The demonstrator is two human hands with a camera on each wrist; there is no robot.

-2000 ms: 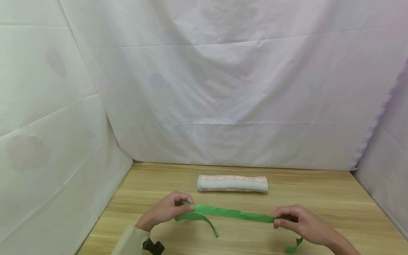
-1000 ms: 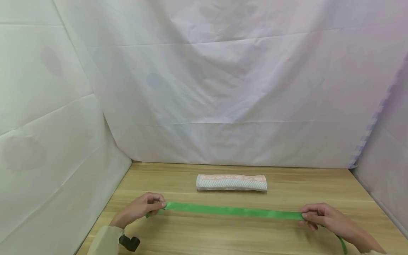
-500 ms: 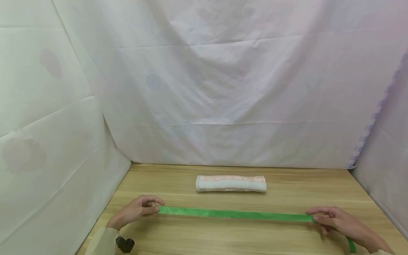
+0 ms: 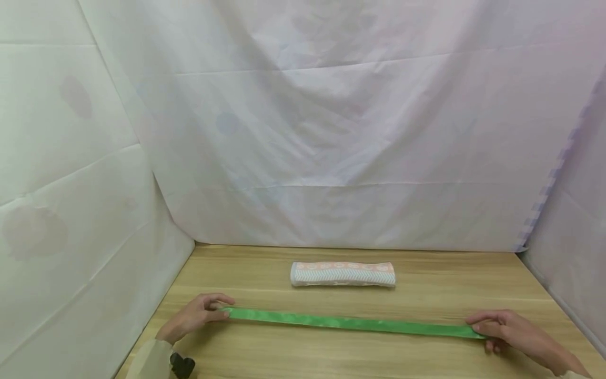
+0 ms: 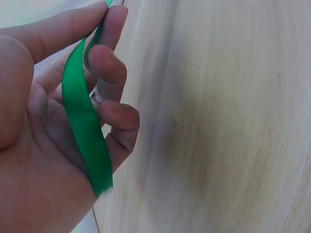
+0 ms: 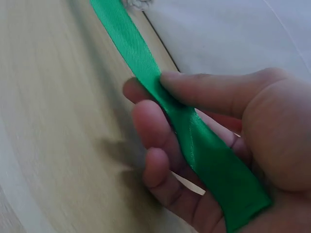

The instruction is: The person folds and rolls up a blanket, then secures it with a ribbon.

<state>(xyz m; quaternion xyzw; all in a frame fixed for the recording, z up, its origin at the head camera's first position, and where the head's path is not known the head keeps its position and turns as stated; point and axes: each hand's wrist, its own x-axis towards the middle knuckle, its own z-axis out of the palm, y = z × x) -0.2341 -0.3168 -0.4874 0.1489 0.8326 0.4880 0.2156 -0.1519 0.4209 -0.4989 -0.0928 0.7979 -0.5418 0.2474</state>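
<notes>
A shiny green ribbon (image 4: 350, 323) is stretched nearly straight between my hands, low over the wooden table. My left hand (image 4: 193, 316) pinches it near one end between thumb and finger; in the left wrist view the short loose end of the ribbon (image 5: 87, 121) hangs across the palm. At the other side my right hand (image 4: 516, 334) pinches the ribbon too, and its cut end (image 6: 243, 208) lies over the palm in the right wrist view. Behind the ribbon rests a rolled towel (image 4: 343, 274) with a pink and pale grey-blue pattern, apart from both hands.
The wooden table (image 4: 303, 358) reaches back to a white cloth curtain (image 4: 341, 158). White sheets stand at the left (image 4: 71, 210) and right sides. A black wrist device (image 4: 182, 365) sits at my left cuff.
My hands have spread apart, left hand leftward and right hand rightward, drawing out a longer stretch of ribbon. The loose tails seen hanging earlier have shortened. The towel stays in place.
</notes>
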